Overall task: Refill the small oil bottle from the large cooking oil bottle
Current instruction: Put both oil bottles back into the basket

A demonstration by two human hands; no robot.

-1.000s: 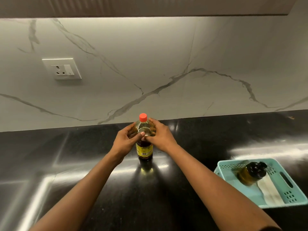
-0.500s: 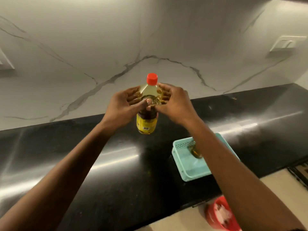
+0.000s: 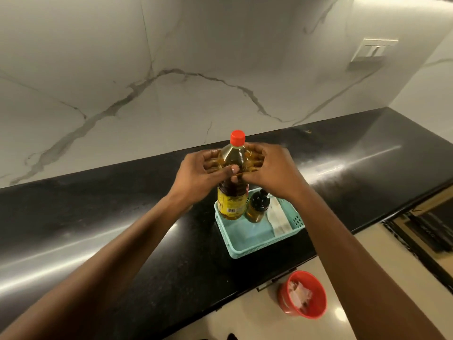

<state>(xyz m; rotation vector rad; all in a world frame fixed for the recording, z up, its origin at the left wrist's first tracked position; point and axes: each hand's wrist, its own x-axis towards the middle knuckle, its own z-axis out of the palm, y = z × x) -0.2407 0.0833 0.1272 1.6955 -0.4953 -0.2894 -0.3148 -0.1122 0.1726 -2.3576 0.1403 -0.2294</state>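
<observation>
Head view. Both arms reach forward to the large cooking oil bottle [image 3: 232,202], which is upright with amber oil inside, a yellow label and the red cap [image 3: 237,137] on.

Clasped at the shoulder from 9 o'clock by the left-hand grip [image 3: 199,175], fingers curled round the far side, thumb across the front. Clasped likewise from 3 o'clock by the right-hand grip [image 3: 272,170], thumb tip meeting the left thumb.

Base at the 10 o'clock corner of the teal basket [image 3: 259,249], near the front edge of the black tabletop [image 3: 122,204]. Set down or just above it: cannot tell.

Inside the basket at 12 o'clock, just beside the large bottle: the small oil bottle [image 3: 257,209], black-topped, with a little oil at the bottom. At 2 o'clock in the basket, a folded white cloth [image 3: 279,217].

On the floor at 5 o'clock, a red bin [image 3: 316,303]. On the marble wall at 1 o'clock, a switch plate [image 3: 372,51].

Half a second ago: the same two-handed clasp, but held in the air over bare tabletop, at 9 o'clock of the basket and clear of it. Now brought across to the basket's corner. The small bottle was mostly hidden behind the right forearm then and is in plain sight now.
</observation>
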